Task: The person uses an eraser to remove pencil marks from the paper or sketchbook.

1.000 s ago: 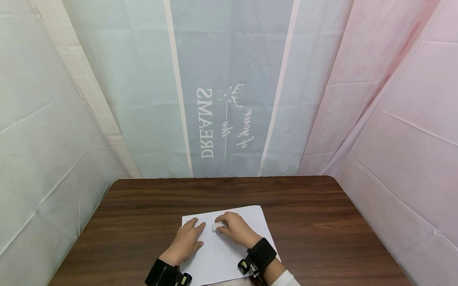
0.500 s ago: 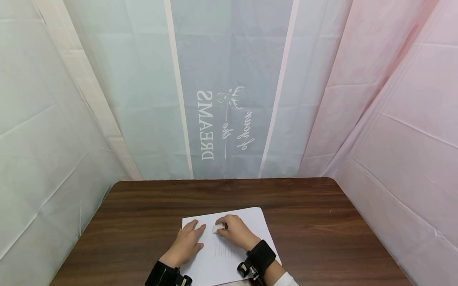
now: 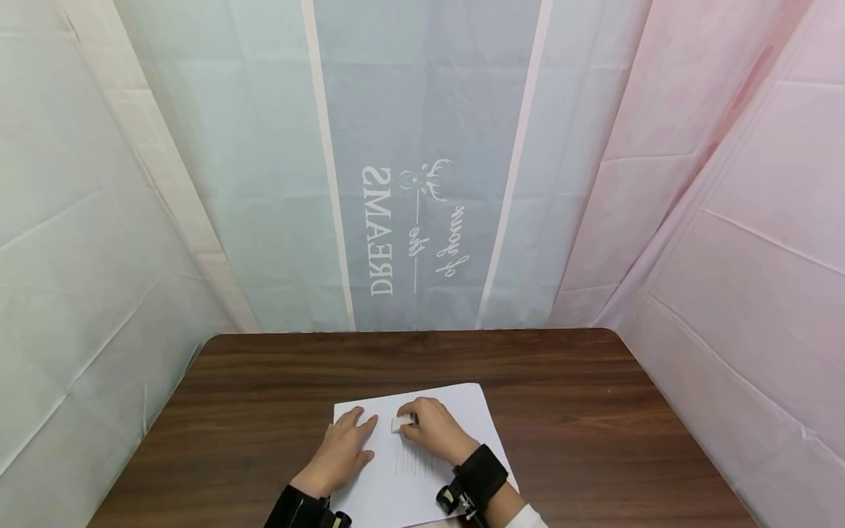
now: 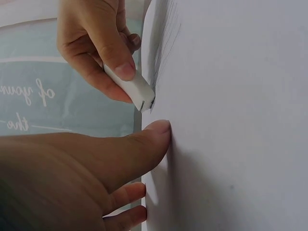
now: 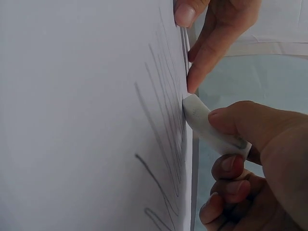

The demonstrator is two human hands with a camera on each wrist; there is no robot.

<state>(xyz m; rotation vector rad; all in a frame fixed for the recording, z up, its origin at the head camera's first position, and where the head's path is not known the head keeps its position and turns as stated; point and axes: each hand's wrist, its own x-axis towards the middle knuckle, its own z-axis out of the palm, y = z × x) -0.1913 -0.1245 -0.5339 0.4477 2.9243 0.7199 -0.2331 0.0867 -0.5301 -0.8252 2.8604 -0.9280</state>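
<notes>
closest to the person, a black band [image 3: 481, 474] wraps the right wrist, with the edge of a white sleeve [image 3: 526, 518] behind it, and a matching strap [image 3: 293, 508] circles the left. just past that the left hand [image 3: 338, 453] lies on the paper [image 3: 455, 397], fingers spread and released, holding nothing, thumb down on the page too. that flat, wide brace looks right to me: it should stop the sheet from creeping or creasing, so long as the fingertips stay out of the rubbing path.

between the hands is a patch of thin grey pencil lines [image 3: 414, 463], some reaching toward the person. at their far end is the white eraser [image 3: 400, 424], tilted, its tip seemingly touching the page. the right hand [image 3: 433, 433] grasps it, thumb on one side and curled fingers on the other. to do this well, i'd say short, even strokes away from the bracing hand, with light pressure, since a corner dug in hard could scuff the surface. the left-wrist view shows a dark mark near the tip; a cleaner face might smear less.

farther out, the dark wooden table [image 3: 594, 425] runs back to a pale blue curtain [image 3: 264, 161] with mirrored white lettering [image 3: 381, 231].
</notes>
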